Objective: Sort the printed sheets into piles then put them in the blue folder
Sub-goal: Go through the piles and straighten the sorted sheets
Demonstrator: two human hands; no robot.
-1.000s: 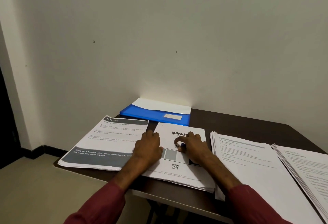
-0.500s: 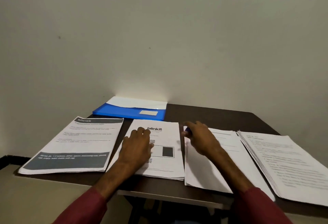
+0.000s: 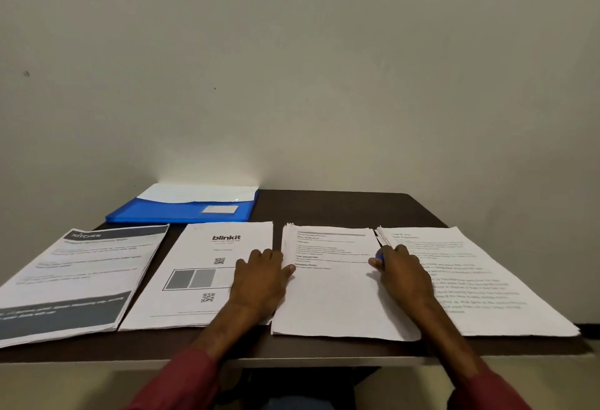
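Four piles of printed sheets lie in a row on the dark table [image 3: 341, 208]: a "KITCHEN" pile [image 3: 81, 276], a "blinkit" pile [image 3: 201, 279], a text pile [image 3: 331, 299] and another text pile [image 3: 480, 279] at the right. The blue folder [image 3: 181, 213] lies flat at the back left, white paper showing at its top. My left hand [image 3: 259, 279] rests on the blinkit pile's right edge, thumb touching the third pile's left edge. My right hand [image 3: 402, 273] sits at that pile's right edge, over the fourth pile. A small blue thing [image 3: 378, 258] shows at its fingertips.
A plain wall stands right behind the table. The table's front edge runs just below the piles, and the leftmost and rightmost piles reach toward its side edges. Bare dark tabletop shows at the back right, beside the folder.
Both hands have moved right, from the blinkit pile to either side of the third pile. The view has swung right and down, bringing all four piles into sight.
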